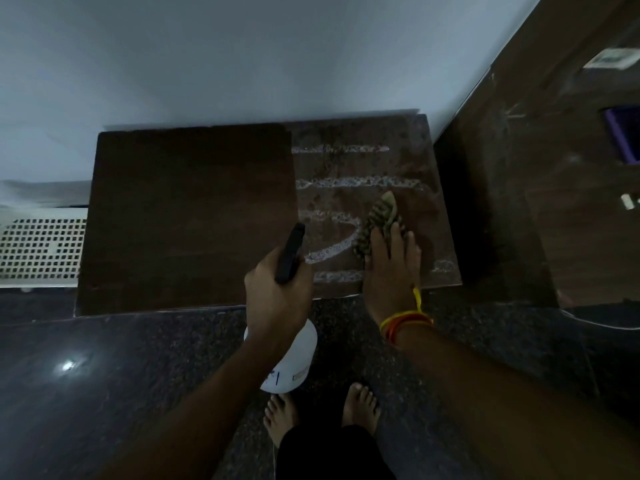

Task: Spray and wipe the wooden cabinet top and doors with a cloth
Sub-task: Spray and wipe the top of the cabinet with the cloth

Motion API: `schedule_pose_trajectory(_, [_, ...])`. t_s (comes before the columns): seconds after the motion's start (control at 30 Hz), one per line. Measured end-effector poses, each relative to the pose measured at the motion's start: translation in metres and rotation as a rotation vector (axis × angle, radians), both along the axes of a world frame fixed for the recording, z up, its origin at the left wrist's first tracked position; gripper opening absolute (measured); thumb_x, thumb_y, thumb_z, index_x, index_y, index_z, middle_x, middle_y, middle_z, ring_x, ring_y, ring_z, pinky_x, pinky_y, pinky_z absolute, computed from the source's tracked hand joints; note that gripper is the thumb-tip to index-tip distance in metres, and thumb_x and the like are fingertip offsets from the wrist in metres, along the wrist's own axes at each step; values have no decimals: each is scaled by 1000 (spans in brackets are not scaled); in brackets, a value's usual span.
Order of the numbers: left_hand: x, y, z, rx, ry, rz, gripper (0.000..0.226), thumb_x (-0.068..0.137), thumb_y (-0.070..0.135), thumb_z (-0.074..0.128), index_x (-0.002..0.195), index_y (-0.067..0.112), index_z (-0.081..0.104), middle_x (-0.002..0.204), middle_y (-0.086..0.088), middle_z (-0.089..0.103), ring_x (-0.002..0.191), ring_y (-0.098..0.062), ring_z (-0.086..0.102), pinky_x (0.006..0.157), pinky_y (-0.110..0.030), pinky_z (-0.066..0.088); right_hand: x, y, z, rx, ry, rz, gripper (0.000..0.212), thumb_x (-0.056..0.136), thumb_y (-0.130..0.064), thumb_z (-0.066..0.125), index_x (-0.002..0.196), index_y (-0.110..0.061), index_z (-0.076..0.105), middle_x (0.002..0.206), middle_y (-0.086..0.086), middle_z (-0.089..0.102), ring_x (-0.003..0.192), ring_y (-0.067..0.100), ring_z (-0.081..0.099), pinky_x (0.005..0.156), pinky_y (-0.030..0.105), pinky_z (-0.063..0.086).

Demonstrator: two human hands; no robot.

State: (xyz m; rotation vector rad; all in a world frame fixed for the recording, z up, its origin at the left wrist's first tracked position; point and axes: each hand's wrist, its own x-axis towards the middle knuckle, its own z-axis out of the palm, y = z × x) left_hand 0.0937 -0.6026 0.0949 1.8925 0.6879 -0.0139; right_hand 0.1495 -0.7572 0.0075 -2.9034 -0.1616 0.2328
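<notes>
I look down on the cabinet top point(194, 216), a dark wooden slab against a pale wall point(242, 57). Its left part is plain and dry; its right part carries several horizontal lines of white foam point(332, 183), one below the other.

My right hand point(391, 271) lies flat on the right part of the top, fingers straight, pressing the striped cloth point(379, 220) to the wood. The cloth sticks out beyond the fingertips and touches the foam lines at their right ends. Orange and yellow threads point(405, 322) circle that wrist.

My left hand point(277, 296) has its grip clamped on the spray bottle point(291, 362): fingers curl round the black head point(291, 252), whose nozzle points toward the top, and the white body hangs below the wrist. The bottle is just left of the right hand, over the cabinet's near edge.

Below is a dark speckled floor point(104, 375) with my two bare feet point(360, 407). A white perforated panel point(38, 247) sits at the left, and a tall brown wooden unit point(554, 188) stands at the right.
</notes>
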Motion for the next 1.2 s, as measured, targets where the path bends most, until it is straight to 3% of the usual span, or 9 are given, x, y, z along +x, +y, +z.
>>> schedule_pose_trajectory(0.17, [-1, 9, -4, 8, -24, 10, 22, 92, 10, 55, 73, -1, 53, 58, -19, 46, 48, -20, 38, 41, -22, 31, 15, 13, -2, -27, -15, -49, 57, 97, -23, 46, 149, -17, 24, 157, 17, 13, 143, 42, 6, 117, 56, 9])
schedule_pose_trajectory(0.23, [-2, 13, -3, 20, -24, 22, 25, 92, 9, 55, 67, 7, 50, 55, -10, 45, 42, -9, 35, 39, -15, 29, 3, 25, -1, -41, -12, -50, 61, 97, -23, 46, 150, -17, 19, 158, 17, 10, 144, 42, 3, 117, 56, 7])
schedule_pose_trajectory(0.37, [-3, 19, 5, 25, -15, 41, 28, 89, 4, 55, 64, 15, 48, 53, -1, 44, 40, -7, 42, 37, -12, 30, -25, 59, -1, 18, 25, 38, 61, 95, -21, 51, 149, -18, 24, 158, 16, 12, 144, 44, 4, 117, 57, 5])
schedule_pose_trajectory(0.47, [-3, 26, 7, 39, -2, 16, 23, 89, 5, 55, 66, 7, 49, 54, -6, 45, 42, -10, 38, 40, -17, 31, -23, 57, 1, 24, 66, 98, 56, 100, -25, 41, 150, -21, 18, 159, 13, 6, 145, 40, -2, 118, 54, 4])
schedule_pose_trajectory(0.53, [-2, 31, 5, 31, -8, 9, 17, 89, 6, 55, 73, -1, 52, 57, -13, 47, 48, -20, 41, 41, -24, 34, -19, 45, -1, -12, 51, 106, 54, 101, -27, 36, 151, -23, 15, 159, 11, 3, 145, 37, -4, 119, 51, 3])
schedule_pose_trajectory(0.7, [-3, 38, 2, 10, -35, 7, 14, 88, 7, 55, 78, -2, 54, 59, -16, 48, 50, -27, 43, 46, -33, 38, -20, 53, -3, -38, -2, -87, 59, 95, -23, 51, 148, -18, 26, 157, 16, 14, 144, 41, 6, 118, 54, 8])
schedule_pose_trajectory(0.87, [-6, 44, -2, 23, -39, 21, 15, 87, 8, 56, 76, -1, 53, 61, -21, 50, 51, -27, 43, 46, -34, 37, -40, 96, -2, 58, -5, 52, 56, 87, -21, 63, 139, -14, 44, 149, 21, 34, 137, 49, 26, 110, 60, 18])
schedule_pose_trajectory(1.0, [-7, 49, -2, 64, -28, -4, 19, 88, 8, 55, 73, -4, 50, 58, -19, 45, 50, -23, 36, 41, -21, 27, -34, 80, -3, 54, 22, 111, 56, 97, -23, 48, 148, -19, 27, 158, 15, 14, 144, 41, 6, 117, 51, 4])
schedule_pose_trajectory(1.2, [-3, 55, 0, 29, -57, 20, 19, 88, 8, 55, 76, -6, 51, 64, -31, 49, 50, -37, 42, 44, -39, 37, -31, 77, -5, 30, -6, -77, 55, 93, -20, 55, 144, -15, 36, 154, 19, 24, 142, 45, 14, 115, 57, 14])
